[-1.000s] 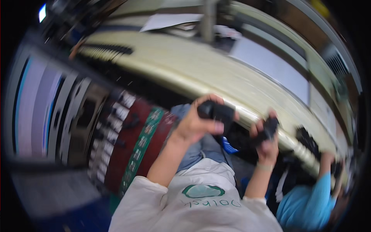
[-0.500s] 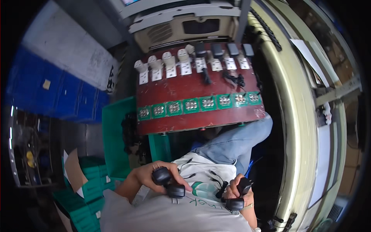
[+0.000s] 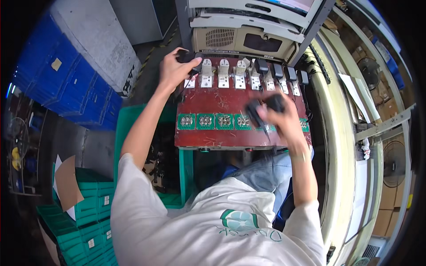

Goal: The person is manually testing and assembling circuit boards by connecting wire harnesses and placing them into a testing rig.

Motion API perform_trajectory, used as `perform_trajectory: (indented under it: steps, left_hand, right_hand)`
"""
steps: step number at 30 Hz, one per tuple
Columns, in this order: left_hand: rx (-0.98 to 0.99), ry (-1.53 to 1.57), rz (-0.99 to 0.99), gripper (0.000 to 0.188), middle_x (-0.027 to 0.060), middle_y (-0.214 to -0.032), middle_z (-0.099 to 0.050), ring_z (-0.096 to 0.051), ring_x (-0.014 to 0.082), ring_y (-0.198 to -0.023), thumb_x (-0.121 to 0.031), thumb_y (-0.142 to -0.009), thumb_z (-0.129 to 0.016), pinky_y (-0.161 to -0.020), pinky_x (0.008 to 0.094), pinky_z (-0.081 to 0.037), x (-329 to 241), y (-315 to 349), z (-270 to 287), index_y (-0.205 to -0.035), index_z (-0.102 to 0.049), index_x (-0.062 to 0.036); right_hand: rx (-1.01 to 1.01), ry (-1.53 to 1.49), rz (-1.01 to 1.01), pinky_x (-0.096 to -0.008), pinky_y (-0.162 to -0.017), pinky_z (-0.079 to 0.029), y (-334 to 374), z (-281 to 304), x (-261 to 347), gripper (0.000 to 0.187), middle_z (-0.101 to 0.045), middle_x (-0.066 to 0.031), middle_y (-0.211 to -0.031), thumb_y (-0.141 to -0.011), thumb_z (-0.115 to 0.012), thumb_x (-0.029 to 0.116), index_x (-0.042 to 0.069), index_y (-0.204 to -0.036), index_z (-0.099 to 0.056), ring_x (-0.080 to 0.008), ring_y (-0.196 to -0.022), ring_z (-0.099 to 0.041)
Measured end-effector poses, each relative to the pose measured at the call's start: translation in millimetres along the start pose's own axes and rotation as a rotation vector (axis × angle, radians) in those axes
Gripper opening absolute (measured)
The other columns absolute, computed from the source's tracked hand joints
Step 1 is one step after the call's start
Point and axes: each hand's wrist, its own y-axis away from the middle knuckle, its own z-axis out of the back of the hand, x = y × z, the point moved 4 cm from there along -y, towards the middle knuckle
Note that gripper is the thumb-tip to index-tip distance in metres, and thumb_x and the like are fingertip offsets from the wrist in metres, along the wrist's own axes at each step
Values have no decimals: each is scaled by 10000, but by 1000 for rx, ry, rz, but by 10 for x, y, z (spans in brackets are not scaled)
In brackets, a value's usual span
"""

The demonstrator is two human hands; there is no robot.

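My left hand [image 3: 172, 73] is closed on black power adapters [image 3: 185, 56] at the far left corner of the red test board [image 3: 213, 99], over the leftmost of its white sockets [image 3: 206, 67]. How many it grips is partly hidden by the fingers. My right hand [image 3: 287, 119], smeared by motion, grips two black power adapters [image 3: 254, 114] above the board's right half, their cords hanging down. Several other black adapters [image 3: 277, 71] sit in the right-hand sockets along the back. A row of small green circuit boards [image 3: 205, 121] runs along the board's front, partly covered by my right hand.
Behind the board stands a beige computer case [image 3: 237, 42] in a rack. A green bin [image 3: 128, 115] with dark items stands at the left, near stacked blue crates [image 3: 71, 88] and green trays [image 3: 93, 204]. A pale rail [image 3: 330, 155] runs along the right.
Both hands have risen from near my lap and reached forward over the board, carrying the black adapters. My left hand is now at the sockets; the view has shifted too.
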Motion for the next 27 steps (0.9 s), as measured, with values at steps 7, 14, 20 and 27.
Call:
perform_trajectory:
  steps: [7, 14, 20, 27]
  left_hand:
    - [75, -345, 69, 268, 101, -810, -755, -656, 210, -542, -174, -823, -860, -476, 305, -584, 11, -590, -550, -971, -736, 11]
    - [100, -283, 172, 313, 80, -812, -739, -674, 201, -644, -233, -832, -875, -529, 304, -629, 132, -614, -453, -956, -727, 13]
    - [75, -424, 144, 348, 83, -835, -745, -678, 205, -656, -259, -828, -886, -535, 301, -631, 101, -644, -375, -971, -729, 16]
    - [183, -592, 72, 402, 93, -860, -760, -705, 219, -651, -265, -827, -889, -515, 311, -629, -15, -771, -773, -1085, -756, 14]
  right_hand:
    - [-165, 630, 80, -330, -580, -573, -1964, 217, -384, 362, -742, -109, -929, -859, -845, 121, 58, -1176, -681, -229, -735, -730]
    - [-171, 1113, 205, -429, -668, -604, -2425, 35, -626, 434, -812, -161, -968, -830, -855, 168, 45, -1210, -685, -330, -781, -772]
    - [-181, 1470, 294, -527, -664, -614, -2342, -593, -758, 368, -793, -195, -899, -896, -797, 260, 63, -1161, -636, -425, -756, -775]
    - [-231, 1274, 194, -507, -666, -624, -2326, -187, -593, 375, -762, -213, -868, -887, -787, 150, 28, -1174, -579, -428, -763, -770]
